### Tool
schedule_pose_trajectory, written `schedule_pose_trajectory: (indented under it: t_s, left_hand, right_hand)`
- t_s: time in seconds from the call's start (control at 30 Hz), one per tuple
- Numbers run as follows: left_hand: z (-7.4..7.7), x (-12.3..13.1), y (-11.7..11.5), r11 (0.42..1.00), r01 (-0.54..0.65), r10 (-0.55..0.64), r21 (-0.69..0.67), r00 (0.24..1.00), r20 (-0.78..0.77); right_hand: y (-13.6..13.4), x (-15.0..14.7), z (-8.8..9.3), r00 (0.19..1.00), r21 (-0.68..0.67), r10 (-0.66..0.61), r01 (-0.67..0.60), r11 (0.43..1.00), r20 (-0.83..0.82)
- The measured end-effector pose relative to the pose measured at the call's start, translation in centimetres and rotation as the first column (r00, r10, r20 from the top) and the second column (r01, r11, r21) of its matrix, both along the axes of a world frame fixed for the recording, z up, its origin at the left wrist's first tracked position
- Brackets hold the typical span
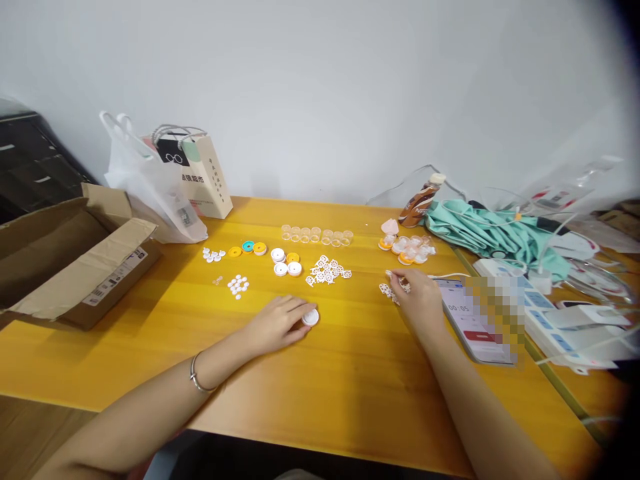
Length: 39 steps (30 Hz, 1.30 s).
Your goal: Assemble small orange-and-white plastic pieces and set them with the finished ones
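My left hand (281, 325) rests on the wooden table with thumb and fingers around the edge of a white round cap (311, 317). Over to the right, my right hand (416, 300) pinches a small white piece (389, 273) whose shape is partly hidden by the fingertips. Beneath those fingers lies a small pile of white openwork pieces (385, 290). A larger heap of white gear-like pieces (327, 270) sits between the hands, farther back. White round caps (281, 269) and an orange cap (293, 258) are grouped left of that heap.
Clear plastic rings (301, 234) stand in a row at the back. Small white discs (238, 287) and a blue cap (248, 247) lie left. Assembled orange-and-clear pieces (407, 250), a bottle (421, 200), a phone (475, 323) and a power strip (545, 320) occupy the right; a cardboard box (115, 283), far left.
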<state>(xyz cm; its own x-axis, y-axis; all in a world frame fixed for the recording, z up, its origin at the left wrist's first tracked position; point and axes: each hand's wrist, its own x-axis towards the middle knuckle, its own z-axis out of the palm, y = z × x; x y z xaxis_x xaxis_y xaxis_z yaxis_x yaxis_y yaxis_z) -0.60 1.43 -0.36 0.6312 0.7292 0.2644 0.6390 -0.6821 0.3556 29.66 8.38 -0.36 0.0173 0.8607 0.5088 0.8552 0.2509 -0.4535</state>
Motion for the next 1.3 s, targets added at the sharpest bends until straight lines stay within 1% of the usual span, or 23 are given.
schedule_pose_trajectory:
  t_s: [0.03, 0.07, 0.1, 0.13, 0.17, 0.2, 0.23, 0.27, 0.33, 0.4, 0.47, 0.53, 0.7, 0.77, 0.83, 0.87, 0.9, 0.97, 1.0, 1.03, 1.1, 1.2, 1.3]
  left_hand:
    - [0.0, 0.0, 0.0, 1.0, -0.003, 0.003, -0.005, 1.0, 0.011]
    - [0.1, 0.0, -0.1, 1.0, -0.007, 0.007, -0.007, 1.0, 0.029]
    - [0.1, -0.1, -0.1, 1.0, -0.017, 0.018, -0.005, 0.998, 0.054]
    - [0.2, -0.1, -0.1, 0.999, -0.033, 0.033, 0.0, 0.996, 0.083]
    - [0.2, -0.1, -0.1, 0.999, -0.053, 0.051, 0.007, 0.992, 0.116]
    - [0.3, -0.1, -0.1, 0.997, -0.074, 0.071, 0.014, 0.986, 0.151]
    - [0.3, -0.1, -0.2, 0.996, -0.093, 0.089, 0.016, 0.979, 0.185]
    - [0.4, 0.0, -0.2, 0.994, -0.105, 0.099, 0.014, 0.97, 0.22]
    - [0.4, 0.3, -0.4, 0.994, -0.11, 0.105, 0.001, 0.949, 0.296]
    - [0.4, 0.6, -0.6, 0.995, -0.095, 0.089, -0.003, 0.923, 0.375]
    - [0.2, 1.0, -0.9, 0.998, -0.066, 0.061, -0.005, 0.897, 0.438]
    - [0.1, 1.4, -1.2, 0.999, -0.04, 0.042, -0.013, 0.875, 0.483]
    - [0.1, 1.6, -1.4, 0.995, -0.103, 0.093, -0.013, 0.831, 0.548]
    - [0.2, 1.4, -1.3, 0.996, -0.09, 0.071, 0.008, 0.833, 0.548]
    - [0.3, 1.2, -1.2, 0.996, -0.075, 0.036, 0.049, 0.836, 0.547]
    - [0.2, 1.1, -1.1, 0.994, -0.08, 0.029, 0.069, 0.837, 0.546]
    - [0.1, 0.9, -1.0, 0.992, -0.092, 0.03, 0.086, 0.837, 0.546]
    - [-0.1, 0.6, -0.7, 0.986, -0.129, 0.052, 0.101, 0.832, 0.553]
    - [-0.3, 0.4, -0.5, 0.985, -0.143, 0.063, 0.101, 0.828, 0.557]
    - [-0.4, 0.3, -0.4, 0.983, -0.155, 0.074, 0.098, 0.824, 0.561]
    - [-0.7, 0.1, -0.1, 0.982, -0.165, 0.086, 0.091, 0.822, 0.563]
    - [-0.8, 0.0, 0.2, 0.983, -0.165, 0.092, 0.083, 0.827, 0.554]
    - [-0.7, 0.0, 0.2, 0.983, -0.166, 0.094, 0.081, 0.829, 0.552]
  right_hand:
    - [-0.1, -0.4, 0.0, 0.984, -0.018, 0.013, -0.016, 1.0, -0.175]
    - [-0.3, -1.0, 0.0, 0.929, -0.052, 0.024, -0.047, 0.998, -0.37]
    - [-0.6, -1.8, 0.0, 0.83, -0.101, 0.028, -0.101, 0.99, -0.558]
    - [-1.0, -2.7, 0.0, 0.704, -0.131, 0.027, -0.17, 0.977, -0.71]
    - [-1.4, -3.8, 0.0, 0.581, -0.146, 0.019, -0.236, 0.961, -0.814]
    - [-1.9, -4.9, 0.1, 0.483, -0.16, 0.0, -0.291, 0.943, -0.876]
    - [-2.5, -6.0, 0.2, 0.409, -0.174, -0.016, -0.354, 0.919, -0.912]
    - [-3.1, -7.1, 0.3, 0.36, -0.189, -0.028, -0.418, 0.889, -0.932]
    - [-4.2, -9.1, 0.6, 0.306, -0.194, -0.034, -0.51, 0.838, -0.951]
    - [-5.2, -10.5, 0.9, 0.276, -0.19, -0.031, -0.572, 0.798, -0.961]
    - [-6.0, -11.5, 0.8, 0.257, -0.181, -0.024, -0.609, 0.772, -0.966]
    - [-6.6, -12.2, 0.6, 0.248, -0.161, 0.0, -0.626, 0.763, -0.969]
    - [-7.5, -13.0, -0.2, 0.291, -0.111, 0.107, -0.641, 0.759, -0.951]
    - [-7.4, -12.8, -0.3, 0.32, -0.112, 0.138, -0.651, 0.75, -0.937]
    - [-6.7, -12.1, -0.2, 0.377, -0.119, 0.191, -0.661, 0.74, -0.906]
    - [-6.0, -11.4, -0.1, 0.427, -0.125, 0.228, -0.654, 0.746, -0.875]
    - [-5.1, -10.5, 0.0, 0.499, -0.124, 0.256, -0.608, 0.784, -0.828]
    - [-2.8, -8.5, -0.2, 0.664, -0.086, 0.232, -0.409, 0.908, -0.711]
    - [-1.5, -7.5, -0.4, 0.737, -0.082, 0.202, -0.33, 0.941, -0.645]
    - [-0.3, -6.6, -0.6, 0.798, -0.093, 0.172, -0.274, 0.957, -0.577]
    - [1.8, -5.2, -1.3, 0.884, -0.15, 0.174, -0.261, 0.954, -0.435]
    - [3.3, -4.8, -2.1, 0.916, -0.197, 0.249, -0.319, 0.927, -0.314]
    - [3.5, -5.4, -2.3, 0.917, -0.192, 0.28, -0.341, 0.92, -0.284]
